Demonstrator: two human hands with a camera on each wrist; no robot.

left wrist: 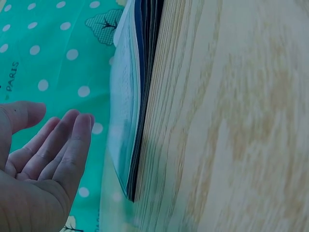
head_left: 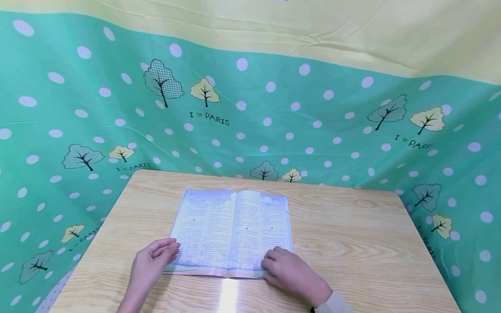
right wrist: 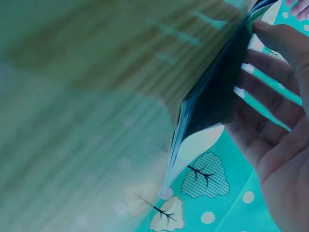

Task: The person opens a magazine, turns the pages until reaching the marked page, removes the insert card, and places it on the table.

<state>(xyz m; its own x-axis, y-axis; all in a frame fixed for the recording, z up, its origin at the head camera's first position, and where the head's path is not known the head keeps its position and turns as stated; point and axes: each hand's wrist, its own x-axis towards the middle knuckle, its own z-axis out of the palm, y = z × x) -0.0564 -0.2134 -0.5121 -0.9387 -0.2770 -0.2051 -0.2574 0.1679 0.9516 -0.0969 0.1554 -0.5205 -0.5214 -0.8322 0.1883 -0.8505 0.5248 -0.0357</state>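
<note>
An open book (head_left: 204,229) with printed pages lies on the wooden table, its two halves spread flat. At its lower left edge is my left hand (head_left: 153,260), fingers loosely bent. In the left wrist view, that hand (left wrist: 46,164) shows a gap between thumb and fingers, with the book's page edges (left wrist: 130,121) beside it. My right hand (head_left: 291,274) holds the lower right corner of the book. The right wrist view shows its thumb by the dark edge of the book (right wrist: 212,92); the fingertips of this hand (right wrist: 280,111) are partly hidden behind the pages.
The light wooden table (head_left: 348,237) extends to both sides of the book, with a bright reflection near its front. Behind and around it hangs a green cloth (head_left: 279,101) with white dots and printed trees, yellow at the top.
</note>
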